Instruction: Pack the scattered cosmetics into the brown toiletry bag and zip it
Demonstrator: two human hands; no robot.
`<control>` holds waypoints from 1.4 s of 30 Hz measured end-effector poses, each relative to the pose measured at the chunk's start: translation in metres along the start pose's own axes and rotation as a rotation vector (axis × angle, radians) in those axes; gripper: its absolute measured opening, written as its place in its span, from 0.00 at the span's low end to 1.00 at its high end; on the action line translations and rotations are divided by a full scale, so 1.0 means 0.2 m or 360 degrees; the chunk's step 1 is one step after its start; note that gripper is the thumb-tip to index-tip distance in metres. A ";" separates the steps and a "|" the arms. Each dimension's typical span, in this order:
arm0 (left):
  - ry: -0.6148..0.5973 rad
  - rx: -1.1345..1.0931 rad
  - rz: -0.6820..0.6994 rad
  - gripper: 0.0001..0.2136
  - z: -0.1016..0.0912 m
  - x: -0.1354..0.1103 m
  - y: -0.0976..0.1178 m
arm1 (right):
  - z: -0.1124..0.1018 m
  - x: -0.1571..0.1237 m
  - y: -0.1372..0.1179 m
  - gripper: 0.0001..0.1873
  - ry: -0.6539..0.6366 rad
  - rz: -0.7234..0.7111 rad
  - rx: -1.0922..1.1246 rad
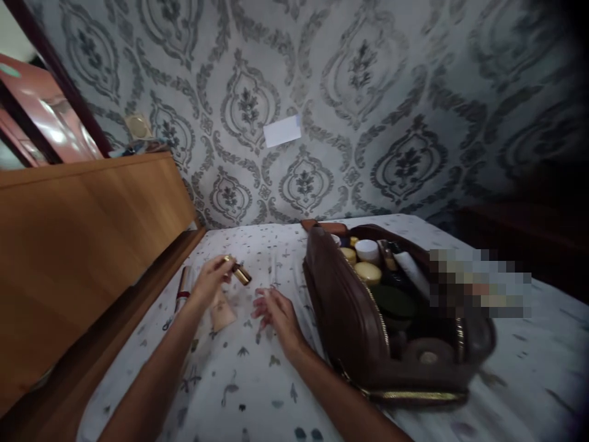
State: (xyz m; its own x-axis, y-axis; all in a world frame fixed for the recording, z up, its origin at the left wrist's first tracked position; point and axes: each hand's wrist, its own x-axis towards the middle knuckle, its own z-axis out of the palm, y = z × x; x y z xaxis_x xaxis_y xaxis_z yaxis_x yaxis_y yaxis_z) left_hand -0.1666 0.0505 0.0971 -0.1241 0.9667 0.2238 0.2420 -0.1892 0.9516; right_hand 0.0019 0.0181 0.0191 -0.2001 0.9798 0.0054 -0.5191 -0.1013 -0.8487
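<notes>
My left hand (215, 277) pinches a small gold and dark lipstick tube (242, 274), held at a slant above the patterned white sheet. Below that hand lies a flat peach-coloured pouch or packet (223, 313), partly covered by the wrist. My right hand (275, 310) is a short way to the right, empty, its fingers apart and loosely bent toward the tube. Close by on the right stands a brown zip bag (338, 301), unzipped. Inside it are a white-lidded jar (367, 250), several yellowish round lids (368, 273), a white tube (411, 271) and a dark green round item (393, 305).
A dark red and white slim item (183, 288) with a small loop lies left of my left forearm. Along the left edge runs a wooden board (96, 227). Behind the bed is a patterned wall (248, 110) with a white paper (282, 131). A blurred-out patch covers the bag's right side.
</notes>
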 end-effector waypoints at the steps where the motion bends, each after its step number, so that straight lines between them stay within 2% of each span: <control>1: -0.0088 -0.0146 -0.0075 0.19 0.05 -0.04 -0.01 | 0.00 0.00 0.00 0.31 0.0001 -0.0001 -0.0019; 3: -0.0181 -0.0373 -0.0142 0.18 0.13 -0.10 -0.04 | 0.00 -0.01 0.00 0.31 -0.0005 -0.0006 -0.0041; 5: -0.0249 -0.0497 -0.0190 0.18 0.17 -0.15 -0.08 | 0.00 -0.01 0.00 0.30 -0.0021 -0.0020 -0.0047; 11: -0.0339 -0.0559 -0.0216 0.23 0.14 -0.17 -0.17 | -0.02 0.01 0.02 0.28 0.0014 -0.0012 -0.0086; 21: -0.0268 -0.0400 -0.0039 0.20 0.12 -0.17 -0.19 | -0.01 -0.01 0.01 0.26 0.0011 0.0006 -0.0100; 27: -0.0081 -0.0257 -0.0002 0.21 0.13 -0.17 -0.22 | -0.01 -0.02 0.00 0.23 -0.0011 -0.0072 -0.0190; 33: 0.0058 -0.0077 -0.0011 0.27 0.13 -0.18 -0.22 | -0.01 -0.01 0.00 0.24 0.0034 -0.0066 -0.0154; 35: 0.0009 -0.0088 0.0007 0.25 0.13 -0.19 -0.20 | -0.01 -0.01 0.00 0.25 0.0062 -0.0072 -0.0121; 39: -0.0265 -0.0196 0.0068 0.22 0.12 -0.21 -0.17 | -0.01 -0.01 0.01 0.24 0.0079 -0.0081 -0.0092; 42: -0.0239 -0.0206 0.0065 0.19 0.12 -0.20 -0.18 | -0.02 -0.01 0.01 0.23 0.0061 -0.0104 -0.0125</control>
State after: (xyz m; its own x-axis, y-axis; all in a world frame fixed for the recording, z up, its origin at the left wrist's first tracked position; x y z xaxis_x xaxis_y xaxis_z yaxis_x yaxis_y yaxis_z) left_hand -0.1469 0.0238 0.0484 0.0307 0.9707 0.2382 0.1168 -0.2402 0.9637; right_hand 0.0040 0.0169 0.0161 -0.1352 0.9899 0.0428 -0.4628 -0.0249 -0.8861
